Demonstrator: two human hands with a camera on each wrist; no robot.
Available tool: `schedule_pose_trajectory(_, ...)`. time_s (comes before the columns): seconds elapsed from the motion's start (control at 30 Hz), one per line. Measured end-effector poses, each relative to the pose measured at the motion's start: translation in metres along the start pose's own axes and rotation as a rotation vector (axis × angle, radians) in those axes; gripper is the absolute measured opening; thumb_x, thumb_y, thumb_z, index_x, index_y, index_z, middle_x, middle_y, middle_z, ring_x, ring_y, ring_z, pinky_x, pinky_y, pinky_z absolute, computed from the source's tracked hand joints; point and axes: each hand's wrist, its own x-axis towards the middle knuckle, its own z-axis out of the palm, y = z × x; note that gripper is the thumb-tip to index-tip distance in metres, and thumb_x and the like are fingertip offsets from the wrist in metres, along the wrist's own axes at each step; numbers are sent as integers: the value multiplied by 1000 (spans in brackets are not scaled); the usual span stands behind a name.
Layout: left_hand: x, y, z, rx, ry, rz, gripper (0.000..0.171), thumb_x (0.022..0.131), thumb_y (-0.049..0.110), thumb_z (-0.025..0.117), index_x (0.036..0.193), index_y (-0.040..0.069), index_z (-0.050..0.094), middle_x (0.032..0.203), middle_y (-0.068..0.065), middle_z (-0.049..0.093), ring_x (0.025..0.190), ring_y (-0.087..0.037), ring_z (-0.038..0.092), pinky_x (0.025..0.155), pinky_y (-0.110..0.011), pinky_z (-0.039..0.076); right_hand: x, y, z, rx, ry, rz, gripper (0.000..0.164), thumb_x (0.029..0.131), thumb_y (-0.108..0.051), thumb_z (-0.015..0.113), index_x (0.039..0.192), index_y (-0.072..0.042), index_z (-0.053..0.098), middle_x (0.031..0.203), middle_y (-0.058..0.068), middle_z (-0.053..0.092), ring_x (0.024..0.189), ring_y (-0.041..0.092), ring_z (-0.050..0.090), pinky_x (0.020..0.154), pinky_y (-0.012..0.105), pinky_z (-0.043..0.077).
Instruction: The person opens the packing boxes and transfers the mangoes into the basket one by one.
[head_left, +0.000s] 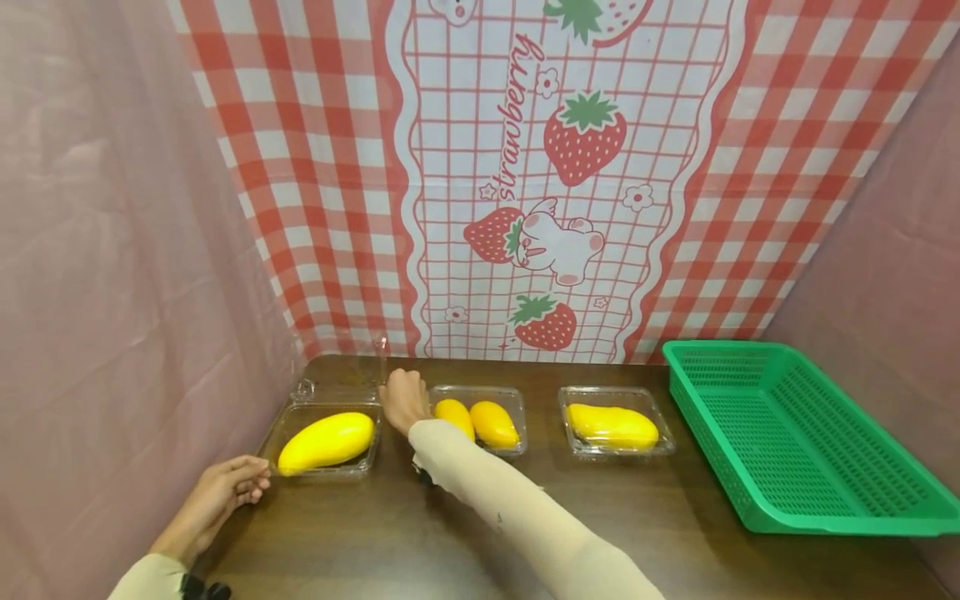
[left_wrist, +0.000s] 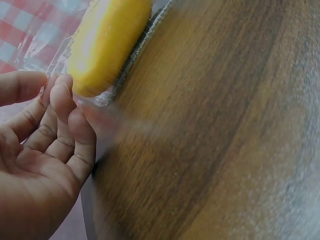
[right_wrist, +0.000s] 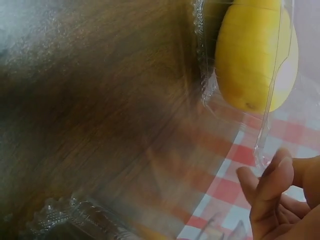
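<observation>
- As we look down from the head, one word can be read: "strawberry" point(head_left: 519, 117), in red script turned sideways just past twelve o'clock on the hanging cloth point(head_left: 322, 142).
- A mark on our right sleeve point(head_left: 540, 517) is too small to read.
- Around the word we see printed strawberries, flowers and a red grid, with red-and-white checks towards ten and two o'clock.
- Pinkish drapes point(head_left: 127, 250) close the sides at nine and three; a brown wood-grain worktop point(head_left: 337, 542) spans six.
- Near four o'clock stands a green basket point(head_left: 847, 525), and beside it a right box point(head_left: 663, 442) of yellow fruit.
- At six, our right forearm partly covers a middle box point(head_left: 480, 390) with two yellow fruits.
- At eight sits the open box point(head_left: 283, 433), its clear lid point(head_left: 345, 375) raised, one long fruit point(head_left: 326, 442) lying slantwise inside.
- Our left hand point(head_left: 232, 487) is narrow, pinching that box's near corner; the long fruit lies at its two o'clock.
- Our right hand point(head_left: 405, 400) pinches the lid's edge, the long fruit at its eight o'clock.
</observation>
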Motion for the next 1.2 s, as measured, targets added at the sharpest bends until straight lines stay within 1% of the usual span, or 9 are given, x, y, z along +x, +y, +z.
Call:
schedule_pose_trajectory(0.1,0,-1,2,4,-10,2,21,107,10,52,109,-6,65,94,-7,66,78,-11,62,70,-25,55,1,2,2,-33,-9,15,30,94,-16,69,66,-8,65,84,15,73,72,30,71,60,40,58)
schedule_pose_trajectory(0.17,0,-1,3,2,-9,-2,21,107,9,52,109,-6,66,95,-7,66,79,-11,62,71,-25,55,0,3,2,-41,-29,22,27,94,-15,68,68,-7,66,85,15,74,73,29,71,61,40,58)
schedule_pose_trajectory(0.27,1,-1,4,11,-15,-10,21,107,10,52,110,-6,65,96,-7,66,80,-11,62,72,-25,56,-2,4,1,-24,-75,49,31,96,-15,65,66,-8,66,72,12,72,59,25,69,54,35,56)
schedule_pose_trajectory(0.37,2,-1,4,13,-18,-16,22,107,11,52,110,-6,65,97,-7,66,81,-11,62,72,-25,55,-3,5,0,15,-124,86,37,99,-16,61,63,-8,63,51,5,62,39,19,59,42,30,51)
schedule_pose_trajectory(0.43,2,-1,5,12,-22,-17,22,107,11,52,111,-6,64,97,-7,65,81,-12,62,72,-25,55,-3,5,0,35,-144,107,39,101,-17,59,64,-8,63,42,2,56,32,17,55,36,29,47)
schedule_pose_trajectory(0.8,3,-1,6,8,-22,-20,21,107,9,51,109,-6,64,95,-8,65,79,-11,62,70,-25,55,-10,4,1,32,-151,112,37,103,-16,57,68,-7,65,41,0,53,30,15,53,34,27,45)
schedule_pose_trajectory(0.93,3,-2,5,3,-24,-9,22,107,8,50,108,-7,65,93,-7,66,77,-11,62,69,-25,55,-13,3,0,1,-154,82,36,103,-17,57,70,-7,66,45,1,55,30,14,53,35,27,46)
schedule_pose_trajectory(1.03,2,-4,2,6,-38,6,24,107,9,48,108,-9,65,94,-7,67,78,-11,62,69,-26,55,-13,3,0,-46,-144,32,33,102,-17,59,72,-8,68,57,6,63,35,15,55,40,27,49)
schedule_pose_trajectory(1.2,2,-6,-3,4,-48,13,28,109,11,46,107,-9,66,95,-7,67,79,-11,63,69,-26,55,-14,1,-2,-142,-108,-86,27,100,-19,65,76,-8,70,83,12,74,62,23,68,55,34,56)
